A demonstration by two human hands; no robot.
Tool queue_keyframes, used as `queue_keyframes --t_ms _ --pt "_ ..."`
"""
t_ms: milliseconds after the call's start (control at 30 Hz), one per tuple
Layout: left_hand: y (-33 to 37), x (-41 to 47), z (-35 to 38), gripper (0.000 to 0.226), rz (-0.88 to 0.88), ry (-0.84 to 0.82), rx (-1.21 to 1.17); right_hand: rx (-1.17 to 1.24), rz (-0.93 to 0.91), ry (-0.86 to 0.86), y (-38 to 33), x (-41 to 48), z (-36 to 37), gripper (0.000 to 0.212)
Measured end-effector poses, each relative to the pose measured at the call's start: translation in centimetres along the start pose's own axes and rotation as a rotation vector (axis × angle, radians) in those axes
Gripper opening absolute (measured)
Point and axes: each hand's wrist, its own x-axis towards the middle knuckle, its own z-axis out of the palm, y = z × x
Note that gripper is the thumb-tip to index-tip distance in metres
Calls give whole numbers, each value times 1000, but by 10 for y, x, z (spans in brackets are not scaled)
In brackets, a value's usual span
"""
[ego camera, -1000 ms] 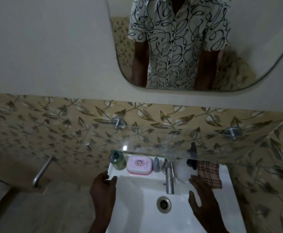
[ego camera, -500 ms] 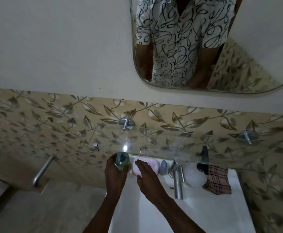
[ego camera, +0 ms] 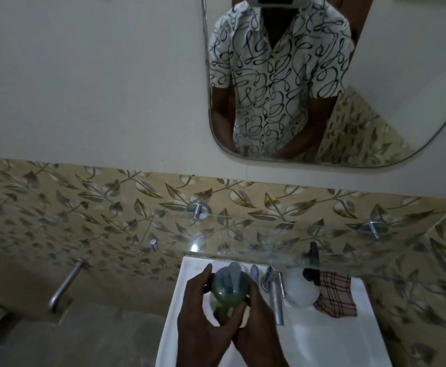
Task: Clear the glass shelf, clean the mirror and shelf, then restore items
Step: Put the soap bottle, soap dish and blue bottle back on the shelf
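Person at washbasin (ego camera: pixel 330 340), both hands lifting green bottle (ego camera: pixel 225 287) over basin's back-left corner, below glass shelf (ego camera: pixel 243 231). Left hand (ego camera: pixel 203 313) and right hand (ego camera: pixel 253 321) wrap fingers around it. Best kept upright, clearing shelf's front edge before setting down; mirror (ego camera: pixel 375 75) above.

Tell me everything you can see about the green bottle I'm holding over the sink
The green translucent plastic bottle has a rounded body and a pale grey-blue pump top, seen from above. It looks partly filled with green liquid. Both hands hold it above the white ceramic sink: the left hand wraps its left side, the right hand its right side and underside. It sits in front of and below the clear glass shelf, not touching it.
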Motion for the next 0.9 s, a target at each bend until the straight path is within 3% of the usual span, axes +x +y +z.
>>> queue_keyframes --t_ms 100,233,333,633,900 --pt "28 22 4 83 39 -96 -110 10 -96 185 -27 9 -40 80" --pt "47 61 19 60 52 -187 -137 -25 -133 190 -52 43 -69 78" --pt "47 88 31 57 26 -182 -131 -49 -142 202 -62 71 -75 70" --pt "24 118 54 60 -74 -117 -126 -64 -85 221 -56 105 -63 81" --pt "21 119 56 64 -42 -126 -108 -73 -82 261 -55 105 -60 76"
